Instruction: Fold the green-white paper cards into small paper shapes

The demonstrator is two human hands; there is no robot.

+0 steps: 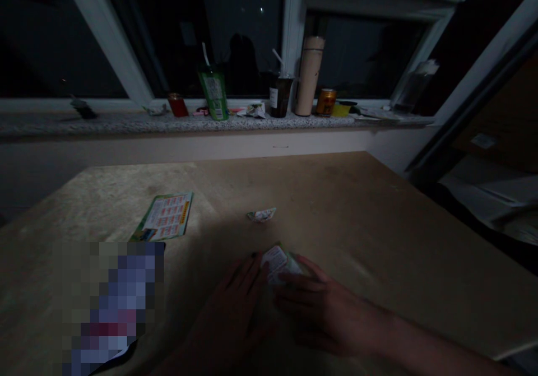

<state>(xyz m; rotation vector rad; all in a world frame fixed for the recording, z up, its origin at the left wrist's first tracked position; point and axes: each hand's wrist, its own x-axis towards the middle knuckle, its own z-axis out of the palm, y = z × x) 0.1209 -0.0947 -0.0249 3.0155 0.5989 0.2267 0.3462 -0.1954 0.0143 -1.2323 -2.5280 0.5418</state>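
On the tabletop (336,202), just nearer than the small folded paper (261,214), a printed sheet (275,260) is met at its left edge by the flattened left hand (239,289) and partly covered by the right hand (313,297), whose grip cannot be told.

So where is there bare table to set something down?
Widest: right of the paper scrap, beyond the right arm, to the table's right edge. Also beyond that scrap, toward the crowded windowsill. Crowded: left, by the printed card and pixelated item; centre, by the left hand and printed sheet.
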